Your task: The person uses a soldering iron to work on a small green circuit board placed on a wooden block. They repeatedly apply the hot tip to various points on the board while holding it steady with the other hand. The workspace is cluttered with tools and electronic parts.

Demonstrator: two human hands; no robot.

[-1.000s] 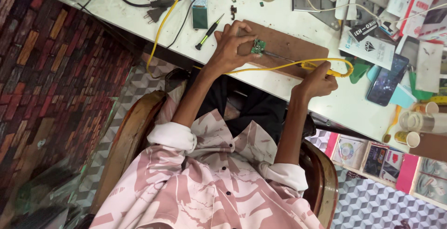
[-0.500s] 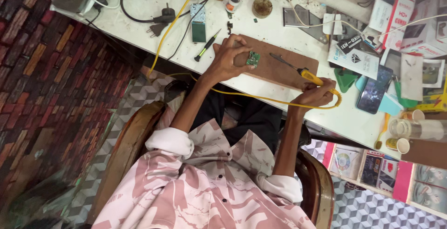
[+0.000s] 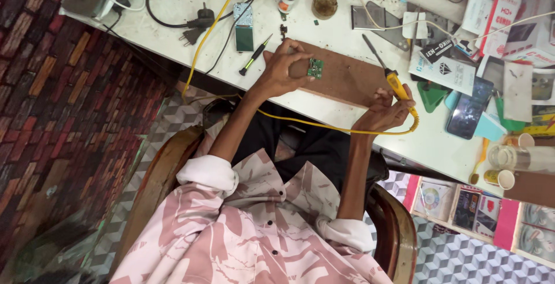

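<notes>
My left hand (image 3: 279,71) pinches a small green circuit board (image 3: 315,68) and holds it over a brown wooden work board (image 3: 347,79) on the white table (image 3: 173,35). My right hand (image 3: 388,110) grips the yellow handle of a soldering iron (image 3: 399,86). Its dark metal tip (image 3: 370,47) points away from me, to the right of the circuit board and apart from it. The iron's yellow cable (image 3: 312,123) runs back under my left forearm.
A green screwdriver (image 3: 254,56), a small green panel (image 3: 243,27), black plugs (image 3: 196,24) and two round tins (image 3: 324,5) lie beyond the board. A phone (image 3: 467,115), boxes and paper cups (image 3: 506,177) crowd the right side. I sit in a wooden chair (image 3: 399,232).
My right hand took a firmer hold of the soldering iron and drew it to the right end of the wooden board. My left hand kept the circuit board.
</notes>
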